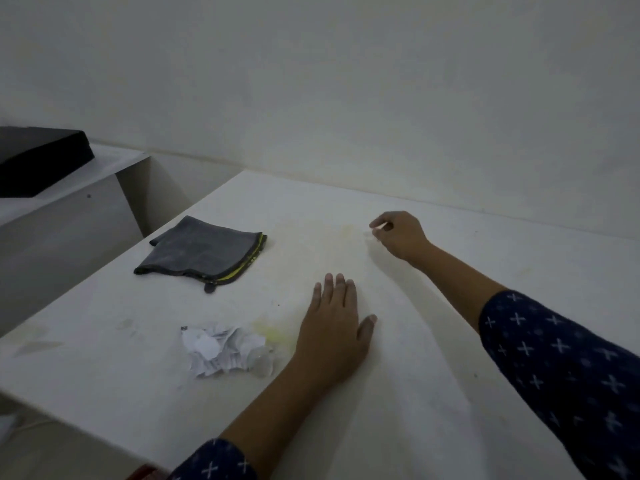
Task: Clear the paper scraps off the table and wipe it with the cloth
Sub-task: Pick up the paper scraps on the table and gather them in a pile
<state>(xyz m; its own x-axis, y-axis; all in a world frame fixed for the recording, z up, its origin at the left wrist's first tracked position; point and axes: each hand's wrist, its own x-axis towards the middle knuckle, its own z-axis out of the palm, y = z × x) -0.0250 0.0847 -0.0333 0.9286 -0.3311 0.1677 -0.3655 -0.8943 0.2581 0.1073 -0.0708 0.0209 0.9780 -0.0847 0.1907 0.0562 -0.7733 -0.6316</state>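
While the left hand lies flat on the white table, fingers straight and close together and holding nothing, the right hand pinches a small paper sliver between thumb and forefinger near the far edge. The sliver's long axis runs roughly left to right, its free end pointing left. A pile of crumpled paper scraps sits just left of the flat hand, near the front edge. Beyond it the folded grey cloth lies flat, its yellow-green trimmed edge facing right. A black object rests on a separate surface at far left.
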